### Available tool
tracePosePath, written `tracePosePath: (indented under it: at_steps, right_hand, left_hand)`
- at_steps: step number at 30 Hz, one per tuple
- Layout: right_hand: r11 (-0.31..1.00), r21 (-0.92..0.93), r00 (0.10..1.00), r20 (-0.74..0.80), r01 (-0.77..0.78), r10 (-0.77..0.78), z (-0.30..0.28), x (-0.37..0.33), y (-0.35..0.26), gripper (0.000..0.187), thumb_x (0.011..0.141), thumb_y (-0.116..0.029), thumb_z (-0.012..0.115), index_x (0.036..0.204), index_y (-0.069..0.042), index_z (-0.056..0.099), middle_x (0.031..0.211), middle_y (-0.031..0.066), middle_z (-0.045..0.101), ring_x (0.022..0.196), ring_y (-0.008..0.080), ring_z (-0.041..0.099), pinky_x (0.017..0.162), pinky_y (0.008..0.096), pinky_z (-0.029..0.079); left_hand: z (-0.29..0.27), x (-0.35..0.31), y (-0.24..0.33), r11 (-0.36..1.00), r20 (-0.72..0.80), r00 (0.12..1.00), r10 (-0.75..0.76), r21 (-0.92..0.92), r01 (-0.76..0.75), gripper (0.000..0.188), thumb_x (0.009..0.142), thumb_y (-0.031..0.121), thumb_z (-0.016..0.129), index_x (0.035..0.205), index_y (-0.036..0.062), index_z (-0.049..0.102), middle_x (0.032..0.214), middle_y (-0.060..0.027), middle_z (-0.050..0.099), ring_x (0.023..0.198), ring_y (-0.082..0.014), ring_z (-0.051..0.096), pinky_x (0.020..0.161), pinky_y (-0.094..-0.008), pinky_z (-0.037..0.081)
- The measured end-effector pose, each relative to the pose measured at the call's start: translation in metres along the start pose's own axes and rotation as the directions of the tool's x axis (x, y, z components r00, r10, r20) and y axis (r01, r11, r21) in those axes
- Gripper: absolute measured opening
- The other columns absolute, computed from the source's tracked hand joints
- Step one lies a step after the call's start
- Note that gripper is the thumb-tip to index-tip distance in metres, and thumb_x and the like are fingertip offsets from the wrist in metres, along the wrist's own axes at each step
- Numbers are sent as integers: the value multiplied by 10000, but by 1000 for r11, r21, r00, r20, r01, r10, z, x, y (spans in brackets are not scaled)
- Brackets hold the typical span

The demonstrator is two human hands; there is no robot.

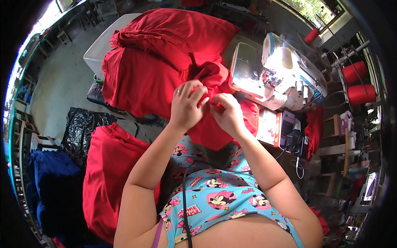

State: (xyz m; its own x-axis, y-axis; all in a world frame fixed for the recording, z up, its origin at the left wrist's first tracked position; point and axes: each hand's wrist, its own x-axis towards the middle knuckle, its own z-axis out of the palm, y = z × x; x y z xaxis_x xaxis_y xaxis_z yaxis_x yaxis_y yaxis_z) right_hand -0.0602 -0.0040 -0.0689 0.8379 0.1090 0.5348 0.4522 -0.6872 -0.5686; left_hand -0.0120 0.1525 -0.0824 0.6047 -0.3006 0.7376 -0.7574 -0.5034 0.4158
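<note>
- My left hand (188, 105), a ring on one finger, is at the centre of the frame with its fingers curled and nearly closed, pinching a bunched, soft red cloth (213, 136).
- My right hand (227, 113) is just beside it, to the right, also curled, thumb and fingertips drawn together on the same red cloth; the exact contact of the fingertips is partly hidden by folds.
- The red cloth lies in the middle of the frame, hanging below my hands over my lap; I cannot tell whether it is one piece with the large, rumpled heap of red fabric (140, 82) spread across the upper centre.
- Behind that heap, at the upper left, shows a translucent white plastic bin (101, 43).
- At the upper right is a white sewing machine (308, 74), brightly sunlit, with red thread cones (360, 94) farther right, near the frame's edge.
- At the lower left lies a folded pile of red fabric (107, 177), with a dark blue pile of cloth (53, 169) left of it and a crinkled black plastic sheet (80, 126) above.
- A thin black cable (185, 206) runs down over my light blue printed top (244, 202) at the lower centre.
</note>
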Motion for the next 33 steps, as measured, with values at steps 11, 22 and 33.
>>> tracePosePath:
  at_steps: [11,22,33]
  right_hand:
    - [998,60,922,384,33,-54,-42,60,-30,137,752,-73,590,881,-27,579,714,159,583,672,305,601,618,383,468]
    - [983,182,747,657,-22,-105,-51,76,-45,180,770,-91,614,939,-29,621,780,99,621,749,181,606,699,304,475]
    - [977,203,787,612,-58,-80,-56,62,-22,165,761,-120,628,904,-37,626,724,73,617,704,158,597,671,309,475]
  left_hand:
    - [-82,-9,-17,917,215,934,287,222,-333,320,630,5,606,939,85,579,1042,-65,558,1002,-294,549,856,-411,447]
    - [-96,6,40,981,421,893,-158,-38,192,124,675,96,704,729,6,638,831,-93,638,749,-271,641,650,-377,519]
    - [-45,-19,54,986,-73,991,-115,-127,105,145,713,40,736,702,-11,601,816,-107,635,657,-215,630,567,-284,494]
